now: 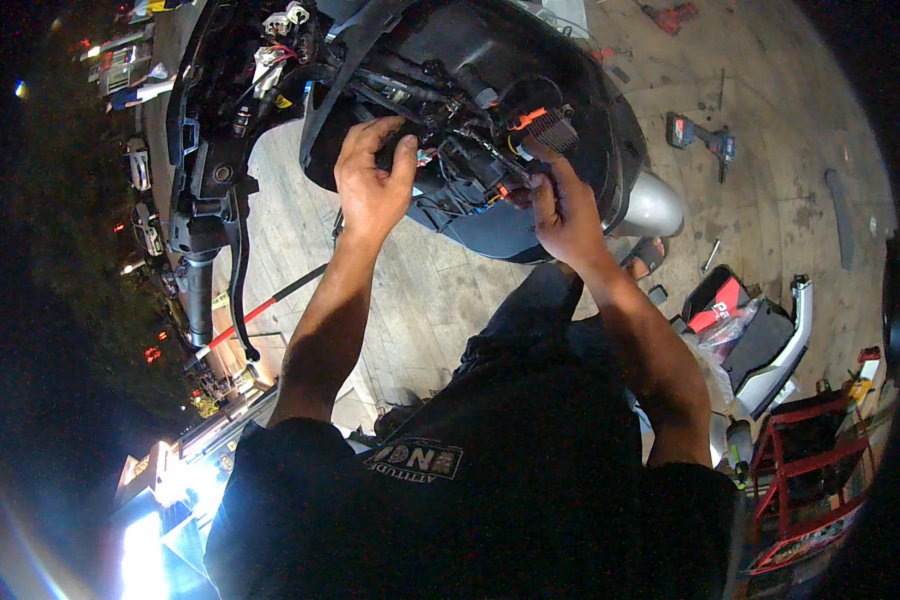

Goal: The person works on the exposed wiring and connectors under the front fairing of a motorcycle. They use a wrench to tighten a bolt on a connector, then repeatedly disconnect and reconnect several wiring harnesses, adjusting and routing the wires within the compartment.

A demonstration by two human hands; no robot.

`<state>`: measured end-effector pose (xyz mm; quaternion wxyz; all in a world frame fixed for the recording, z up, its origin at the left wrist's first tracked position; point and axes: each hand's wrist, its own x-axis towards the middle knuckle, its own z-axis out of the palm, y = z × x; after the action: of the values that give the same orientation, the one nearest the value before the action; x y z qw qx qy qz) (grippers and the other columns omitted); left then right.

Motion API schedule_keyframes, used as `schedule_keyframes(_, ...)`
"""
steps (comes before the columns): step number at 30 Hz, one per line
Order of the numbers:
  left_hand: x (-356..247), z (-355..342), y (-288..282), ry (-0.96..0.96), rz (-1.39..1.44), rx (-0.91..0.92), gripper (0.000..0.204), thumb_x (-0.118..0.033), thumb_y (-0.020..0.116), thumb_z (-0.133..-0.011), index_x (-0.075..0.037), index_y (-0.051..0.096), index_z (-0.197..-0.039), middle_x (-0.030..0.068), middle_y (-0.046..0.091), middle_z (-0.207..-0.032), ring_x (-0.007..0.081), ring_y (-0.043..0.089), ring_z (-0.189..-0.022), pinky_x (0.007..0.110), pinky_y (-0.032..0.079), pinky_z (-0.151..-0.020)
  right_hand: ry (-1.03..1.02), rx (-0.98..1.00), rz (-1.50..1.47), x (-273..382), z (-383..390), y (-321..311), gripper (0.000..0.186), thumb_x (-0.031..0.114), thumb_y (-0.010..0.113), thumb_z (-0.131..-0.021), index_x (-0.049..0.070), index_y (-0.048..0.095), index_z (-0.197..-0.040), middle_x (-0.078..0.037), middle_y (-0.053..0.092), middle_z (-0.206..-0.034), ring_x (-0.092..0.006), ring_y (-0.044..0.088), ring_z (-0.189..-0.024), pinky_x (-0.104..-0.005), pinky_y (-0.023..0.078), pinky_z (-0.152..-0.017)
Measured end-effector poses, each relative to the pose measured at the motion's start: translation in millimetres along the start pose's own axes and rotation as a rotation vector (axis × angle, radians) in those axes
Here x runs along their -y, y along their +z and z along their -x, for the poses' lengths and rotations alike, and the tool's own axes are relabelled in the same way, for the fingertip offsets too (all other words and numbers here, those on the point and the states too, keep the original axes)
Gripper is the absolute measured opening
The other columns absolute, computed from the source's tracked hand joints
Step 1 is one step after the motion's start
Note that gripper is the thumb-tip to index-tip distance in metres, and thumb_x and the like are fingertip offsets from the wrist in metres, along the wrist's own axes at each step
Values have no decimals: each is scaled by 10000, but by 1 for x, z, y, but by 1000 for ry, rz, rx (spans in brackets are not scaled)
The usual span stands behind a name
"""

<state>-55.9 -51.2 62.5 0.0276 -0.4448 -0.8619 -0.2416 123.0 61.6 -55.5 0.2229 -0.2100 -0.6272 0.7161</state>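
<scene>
My left hand (375, 178) has curled fingers at the black body panel of a scooter (415, 35), beside small connectors (425, 160); what its fingertips hold, if anything, is hidden. My right hand (568, 215) pinches at the lower right of the exposed wiring (485, 165), on a small dark part too shaded to name. Just above it sit a finned component (557, 130) and an orange fitting (530, 118). Left of both hands, the dark handlebar assembly (200, 290) carries a lever (238, 300), white connectors and loose wires.
A cordless drill (702, 140), a red tool (670, 15) and removed panels (770, 350) lie on the tiled floor (770, 200). A red metal rack (800, 480) stands lower right. A red-and-black bar (270, 310) lies left. A bright light (145, 545) glares lower left.
</scene>
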Motion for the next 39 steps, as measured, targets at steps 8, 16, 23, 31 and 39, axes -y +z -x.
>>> schedule_keyframes(8, 11, 7, 18, -49, -86, 119, 353, -178, 676, -799, 36, 606, -1071, 202, 627, -1010, 332, 624, -919, 381, 496, -807, 70, -18, -131, -17, 4, 5, 294, 82, 515, -900, 21, 538, -1187, -205, 642, -770, -318, 664, -669, -370, 507, -624)
schedule_keyframes(16, -3, 10, 39, -111, -312, 148, 658, -360, 735, -747, 88, 525, -1180, 230, 647, -1020, 315, 651, -924, 379, 501, -817, 525, 467, -224, 14, -27, -16, 188, 55, 398, -969, -12, 560, -1036, -90, 641, -802, -149, 644, -727, -274, 486, -594)
schedule_keyframes(23, -7, 6, 40, -222, -370, 270, 942, -593, 732, -641, 50, 443, -1266, 212, 622, -1086, 344, 611, -1001, 470, 388, -898, 82, 264, 434, 22, -32, 3, 158, 68, 525, -837, -20, 567, -962, -228, 621, -777, -365, 632, -731, -424, 483, -637)
schedule_keyframes(31, -10, 5, 38, -263, -375, 280, 949, -576, 746, -621, 38, 439, -1277, 207, 616, -1127, 323, 609, -1030, 459, 374, -922, 97, 281, 398, 15, -33, 0, 173, 54, 530, -805, -13, 581, -956, -243, 613, -787, -409, 611, -762, -449, 474, -663)
schedule_keyframes(39, -6, 4, 36, -276, -313, 266, 810, -490, 703, -704, 43, 458, -1261, 232, 621, -1100, 362, 609, -1017, 443, 396, -944, 68, 247, 308, 14, -38, -7, 182, 75, 541, -796, -17, 607, -939, -250, 614, -794, -410, 610, -760, -431, 476, -675)
